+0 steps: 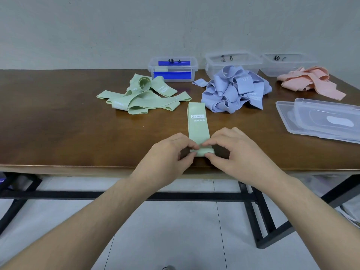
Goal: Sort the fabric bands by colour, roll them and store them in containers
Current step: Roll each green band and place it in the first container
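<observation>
At the table's near edge both hands' fingers (191, 146) pinch the green band's (197, 123) rolled end

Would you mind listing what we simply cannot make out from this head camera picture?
- Rolled end of the green band: largely covered by the left hand and right hand, so its turns can't be counted.
- Lids: cut off by the right edge.
- Pink box: its contents are hidden by the frosted wall and the pink pile.

Even, soft indoor light, faint shadows beneath the fingers (191, 145), wide-angle bending at the edges, slightly soft detail.
</observation>
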Tool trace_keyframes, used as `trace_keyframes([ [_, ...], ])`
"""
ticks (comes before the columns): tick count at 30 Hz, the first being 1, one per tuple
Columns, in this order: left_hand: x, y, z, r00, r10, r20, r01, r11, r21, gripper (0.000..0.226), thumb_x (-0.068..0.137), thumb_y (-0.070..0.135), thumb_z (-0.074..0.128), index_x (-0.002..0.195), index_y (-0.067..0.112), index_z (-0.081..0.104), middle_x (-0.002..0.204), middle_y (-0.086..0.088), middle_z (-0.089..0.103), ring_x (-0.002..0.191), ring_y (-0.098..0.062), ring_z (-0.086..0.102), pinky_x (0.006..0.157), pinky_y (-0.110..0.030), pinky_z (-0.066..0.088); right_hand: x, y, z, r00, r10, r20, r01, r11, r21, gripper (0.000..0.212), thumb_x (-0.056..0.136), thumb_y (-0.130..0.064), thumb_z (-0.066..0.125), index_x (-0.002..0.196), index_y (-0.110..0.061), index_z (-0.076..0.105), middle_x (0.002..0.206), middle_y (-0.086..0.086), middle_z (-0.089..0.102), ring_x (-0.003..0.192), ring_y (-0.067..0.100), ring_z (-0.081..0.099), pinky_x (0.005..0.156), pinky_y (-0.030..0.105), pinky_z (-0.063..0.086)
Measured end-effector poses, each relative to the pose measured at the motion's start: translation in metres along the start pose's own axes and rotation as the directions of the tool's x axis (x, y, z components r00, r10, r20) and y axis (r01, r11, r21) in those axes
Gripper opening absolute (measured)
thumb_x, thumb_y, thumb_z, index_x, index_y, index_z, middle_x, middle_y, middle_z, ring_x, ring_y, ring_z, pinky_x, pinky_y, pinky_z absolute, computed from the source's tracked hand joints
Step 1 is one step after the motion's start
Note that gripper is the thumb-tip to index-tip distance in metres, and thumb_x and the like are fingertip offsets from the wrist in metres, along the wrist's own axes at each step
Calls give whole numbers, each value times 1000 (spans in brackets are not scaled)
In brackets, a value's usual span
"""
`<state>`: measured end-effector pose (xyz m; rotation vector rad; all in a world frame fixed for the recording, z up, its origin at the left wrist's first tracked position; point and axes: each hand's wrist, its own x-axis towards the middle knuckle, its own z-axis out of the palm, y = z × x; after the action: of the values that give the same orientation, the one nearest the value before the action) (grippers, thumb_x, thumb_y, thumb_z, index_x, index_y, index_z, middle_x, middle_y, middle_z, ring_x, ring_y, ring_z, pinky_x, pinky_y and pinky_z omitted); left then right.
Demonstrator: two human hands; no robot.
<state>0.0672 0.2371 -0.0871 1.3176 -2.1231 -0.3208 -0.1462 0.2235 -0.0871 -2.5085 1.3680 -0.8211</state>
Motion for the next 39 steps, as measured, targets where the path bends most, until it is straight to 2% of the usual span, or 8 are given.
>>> trace_keyframes([
  [3, 3, 0, -1, 999, -19, 27, 19, 1000, 8, 14, 95, 23, 63, 107, 26, 69, 80, 22, 50, 70, 0, 50, 62, -7, 35, 1, 1, 1, 1000, 8, 12, -8, 1000, 4, 22, 88, -28, 73, 110, -31, 71, 101, -22, 58, 88, 5, 42, 79, 23, 41],
  [9, 3, -2, -3, 997, 75, -3, -74, 996, 47, 19, 93, 20, 65, 112, 26, 68, 105, 15, 55, 72, -2, 52, 63, -9, 40, 7, 6, 1, 998, 31, 49, -32, 999, 31, 21, 91, -31, 70, 112, -33, 71, 100, -22, 59, 92, -1, 44, 81, 22, 40],
  [17, 14, -9, -1, 999, 52, 13, -53, 998, 45, 17, 95, 18, 63, 107, 23, 74, 97, 17, 60, 71, 1, 51, 68, -7, 36, 12, 5, -3, 994, 29, 105, -24, 998, -56, 33, 93, -35, 64, 127, -34, 64, 108, -22, 48, 99, 2, 39, 91, 26, 40],
  [23, 20, -13, -1, 996, 20, 91, -28, 996, 84, 30, 88, 32, 71, 118, 27, 69, 104, 20, 53, 74, 17, 47, 65, -9, 31, 15, 3, -4, 996, 2, 88, 4, 998, -68, 29, 90, -29, 69, 119, -29, 65, 110, -17, 55, 96, 9, 45, 87, 33, 45],
  [26, 26, -14, -1, 994, -15, 108, 4, 995, 100, 30, 90, 29, 70, 119, 26, 69, 107, 19, 51, 71, 13, 48, 66, -11, 30, 19, 4, -3, 993, 30, 115, -23, 998, -59, 30, 91, -30, 69, 120, -29, 64, 112, -16, 56, 99, 11, 47, 89, 32, 44],
  [33, 24, -5, -4, 997, -48, 53, 46, 998, 33, 31, 87, 22, 73, 117, 25, 68, 85, 18, 55, 74, 15, 49, 64, -5, 36, 23, -1, -6, 988, 41, 147, -30, 997, -73, 26, 96, -29, 63, 122, -30, 63, 112, -14, 56, 102, 10, 47, 92, 29, 41],
  [35, 17, 0, -7, 997, -61, 45, 61, 998, 17, 22, 87, 21, 74, 108, 25, 71, 73, 22, 47, 71, 13, 49, 61, -6, 34, 18, -3, -8, 986, 26, 164, -10, 995, -99, 26, 97, -31, 62, 123, -31, 62, 110, -19, 54, 99, 8, 44, 87, 25, 38],
  [39, 0, 11, -8, 998, -44, 49, 43, 999, 13, 21, 87, 22, 73, 107, 25, 72, 71, 25, 45, 69, 16, 49, 59, -4, 33, 1, -10, -13, 983, -2, 182, 23, 993, -117, 26, 98, -33, 60, 123, -33, 62, 101, -24, 48, 90, 3, 37, 78, 15, 34],
])
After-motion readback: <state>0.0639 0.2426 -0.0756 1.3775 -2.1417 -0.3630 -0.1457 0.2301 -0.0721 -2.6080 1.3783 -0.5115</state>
